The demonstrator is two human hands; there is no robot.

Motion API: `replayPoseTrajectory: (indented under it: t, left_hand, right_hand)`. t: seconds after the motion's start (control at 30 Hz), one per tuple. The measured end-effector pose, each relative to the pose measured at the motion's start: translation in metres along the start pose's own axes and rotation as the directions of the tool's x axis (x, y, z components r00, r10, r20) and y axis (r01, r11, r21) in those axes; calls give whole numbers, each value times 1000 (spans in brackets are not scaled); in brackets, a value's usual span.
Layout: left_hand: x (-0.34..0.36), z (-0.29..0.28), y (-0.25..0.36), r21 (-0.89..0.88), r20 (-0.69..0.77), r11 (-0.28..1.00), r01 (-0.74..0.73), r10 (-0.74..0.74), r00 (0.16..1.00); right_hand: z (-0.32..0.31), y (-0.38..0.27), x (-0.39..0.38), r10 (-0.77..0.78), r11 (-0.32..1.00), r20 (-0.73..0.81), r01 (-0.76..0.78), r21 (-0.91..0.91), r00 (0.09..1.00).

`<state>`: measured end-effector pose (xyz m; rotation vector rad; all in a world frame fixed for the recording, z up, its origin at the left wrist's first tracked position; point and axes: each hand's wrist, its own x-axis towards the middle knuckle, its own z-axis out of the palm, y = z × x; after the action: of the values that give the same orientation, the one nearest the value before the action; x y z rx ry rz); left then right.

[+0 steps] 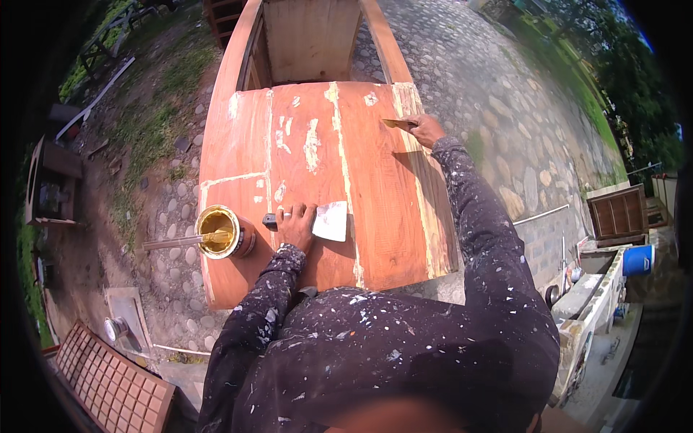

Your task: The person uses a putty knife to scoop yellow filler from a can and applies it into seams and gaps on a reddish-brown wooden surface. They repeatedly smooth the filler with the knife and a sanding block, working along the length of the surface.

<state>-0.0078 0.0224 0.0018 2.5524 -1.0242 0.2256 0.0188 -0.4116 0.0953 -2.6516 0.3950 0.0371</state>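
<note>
My left hand [294, 228] is closed round the black handle of a wide putty knife [332, 221], whose pale, smeared blade lies low over the reddish wooden panel [303, 249]. At the panel's far right edge my right hand [426, 130] grips a thin, brownish putty blade [398, 124], close to a strip of cream filler [406, 97]. Filler also runs along the board joints and sits in scattered patches. To the left of my left hand stands an open can [219, 232] of yellow paste, with a flat stick [173, 243] leaning out over its rim.
Beyond the panel, the wooden frame [390, 43] continues with an opening. Cobbled ground [505, 130] lies to the right, dirt and grass to the left. A gridded wooden door [115, 375] rests at lower left. A blue bucket [638, 260] is at far right.
</note>
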Motion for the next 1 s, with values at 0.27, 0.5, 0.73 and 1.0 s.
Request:
replayPoseTrajectory:
  t: [0.27,0.5,0.73,1.0]
  left_hand:
    - [7,10,1,-35,-57,995,95,-97,994]
    - [18,-2,7,-59,-27,992,114,-116,993]
    - [21,-5,10,-93,-24,986,137,-140,990]
    - [22,-4,8,-90,-25,988,128,-131,991]
  right_hand:
    - [26,45,141,-59,906,-151,-10,-423,987]
    - [25,46,144,-140,894,146,188,-407,979]
    - [15,55,177,-138,941,-75,107,-320,988]
    - [33,57,189,-134,908,37,137,-395,990]
